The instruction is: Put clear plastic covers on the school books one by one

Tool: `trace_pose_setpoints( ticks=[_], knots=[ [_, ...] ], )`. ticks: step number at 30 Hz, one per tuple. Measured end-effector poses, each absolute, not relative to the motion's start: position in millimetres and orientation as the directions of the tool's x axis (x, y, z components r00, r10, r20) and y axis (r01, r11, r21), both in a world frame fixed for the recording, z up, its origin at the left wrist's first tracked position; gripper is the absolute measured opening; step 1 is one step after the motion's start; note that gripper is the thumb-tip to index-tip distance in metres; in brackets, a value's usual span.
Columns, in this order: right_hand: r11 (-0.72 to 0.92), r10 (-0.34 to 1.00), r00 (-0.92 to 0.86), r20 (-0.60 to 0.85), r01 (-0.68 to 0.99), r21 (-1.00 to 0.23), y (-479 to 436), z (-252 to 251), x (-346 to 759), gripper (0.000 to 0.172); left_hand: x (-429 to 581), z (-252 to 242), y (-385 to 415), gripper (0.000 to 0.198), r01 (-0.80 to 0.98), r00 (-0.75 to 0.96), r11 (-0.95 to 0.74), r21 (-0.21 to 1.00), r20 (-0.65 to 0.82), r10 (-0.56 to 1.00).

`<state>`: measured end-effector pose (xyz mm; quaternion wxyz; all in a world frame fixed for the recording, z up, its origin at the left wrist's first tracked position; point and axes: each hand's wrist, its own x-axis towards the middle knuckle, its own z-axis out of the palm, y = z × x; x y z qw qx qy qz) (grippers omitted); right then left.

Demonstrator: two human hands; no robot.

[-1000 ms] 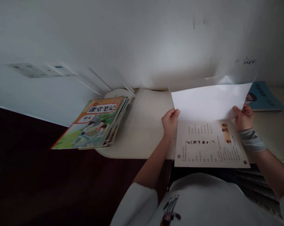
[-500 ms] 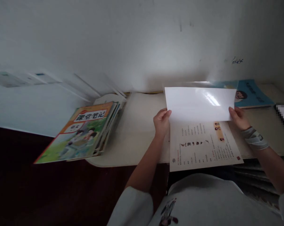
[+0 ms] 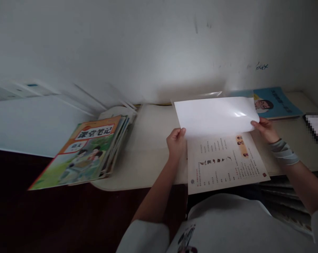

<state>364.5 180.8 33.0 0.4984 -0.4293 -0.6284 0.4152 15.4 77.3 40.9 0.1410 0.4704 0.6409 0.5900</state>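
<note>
My left hand (image 3: 176, 140) pinches the lower left corner of a glossy white sheet (image 3: 214, 114), thumb on top. At the sheet's lower right corner, my right hand (image 3: 266, 130) grips it between thumb and fingers. A clear plastic film (image 3: 206, 94) shows along the sheet's far edge. The sheet is raised and tilted above a printed page (image 3: 219, 165), whose upper part it hides. That page lies on the table and reaches over its front edge. Whether the page belongs to a book, I cannot tell.
Left, a stack of books (image 3: 80, 151) with an orange and green cover overhangs the table (image 3: 151, 154). Behind my right hand lies a blue book (image 3: 275, 103). A phone-like object (image 3: 317, 128), blurred out, sits far right. The wall (image 3: 148, 45) rises behind.
The white sheet has tilted, its left side shifting left and its right corner curling slightly. Both hands still hold it. The whole view has shifted a little.
</note>
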Motion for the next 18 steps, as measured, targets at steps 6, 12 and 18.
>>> trace_pose_setpoints(
  ticks=[6, 12, 18],
  knots=[
    [0.100, 0.990, -0.109, 0.089, 0.094, -0.991, 172.8, 36.3, 344.0, 0.035, 18.3, 33.9, 64.2, 0.029, 0.383, -0.550, -0.014, 0.924, 0.240, 0.800],
    [0.304, 0.949, 0.010, 0.314, 0.216, -0.928, 180.6, 46.9, 333.0, 0.032, 16.6, 32.5, 85.7, 0.031, 0.429, -0.602, 0.060, 0.901, 0.236, 0.762],
    [0.352, 0.896, 0.184, 0.404, 0.260, -0.899, 209.6, 52.7, 319.1, 0.049, 25.5, 34.6, 121.8, 0.028, 0.467, -0.670, -0.050, 0.883, 0.390, 0.632]
  ],
)
